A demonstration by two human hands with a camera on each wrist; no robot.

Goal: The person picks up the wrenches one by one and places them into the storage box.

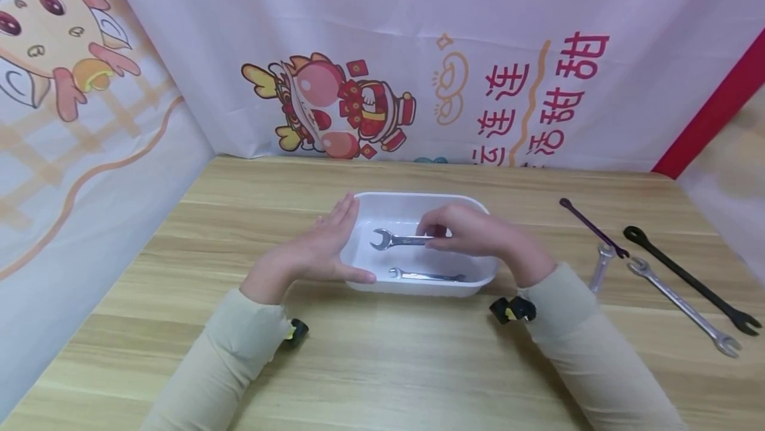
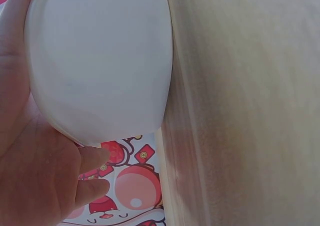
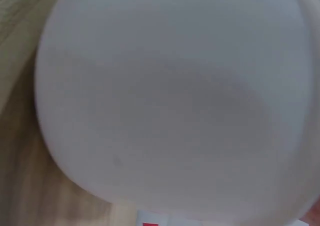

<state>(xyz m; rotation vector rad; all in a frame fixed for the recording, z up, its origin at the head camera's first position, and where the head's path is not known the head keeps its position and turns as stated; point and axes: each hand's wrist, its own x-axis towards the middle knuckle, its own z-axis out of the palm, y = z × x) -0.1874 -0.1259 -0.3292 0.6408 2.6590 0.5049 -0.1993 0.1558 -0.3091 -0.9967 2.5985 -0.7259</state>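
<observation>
A white plastic basin [image 1: 412,288] stands on the table between both hands. My left hand [image 1: 317,252] lies against its left end, fingers straight along the side and thumb at the front rim. In the left wrist view, that hand [image 2: 40,161] spreads round the basin's outer wall [image 2: 100,61]. Reaching over the right end, my right hand [image 1: 472,228] pinches a silver wrench [image 1: 400,240] inside the basin, its open jaw pointing left. A smaller silver wrench [image 1: 427,276] lies on the basin floor near the front. The right wrist view is mostly filled by the basin wall [image 3: 170,101].
To the right on the wooden table [image 1: 382,364] lie a thin purple wrench [image 1: 592,225], a long black wrench [image 1: 687,278], a long silver wrench [image 1: 684,308] and a short silver wrench [image 1: 601,268], partly behind the right sleeve. A printed cloth [image 1: 388,26] hangs behind the table.
</observation>
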